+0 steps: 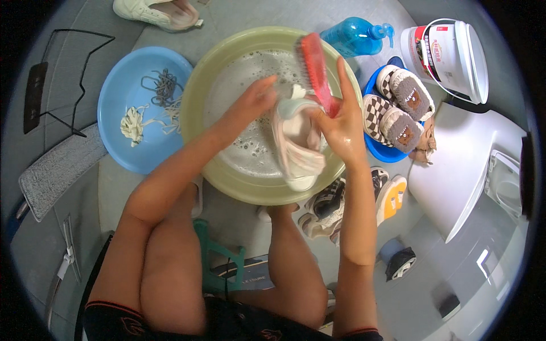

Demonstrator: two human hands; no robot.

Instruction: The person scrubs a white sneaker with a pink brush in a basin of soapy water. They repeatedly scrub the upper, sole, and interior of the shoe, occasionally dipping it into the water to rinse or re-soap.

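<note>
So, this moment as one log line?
right hand: holding brush, close to shoe | left hand: near shoe, contact unclear | green basin: sudsy water | blue bowl: laces

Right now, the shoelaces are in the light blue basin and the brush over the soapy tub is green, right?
Not quite: the brush is red, as the head view shows. The shoelaces are in the light blue basin, and the brush is over the soapy tub.
</note>
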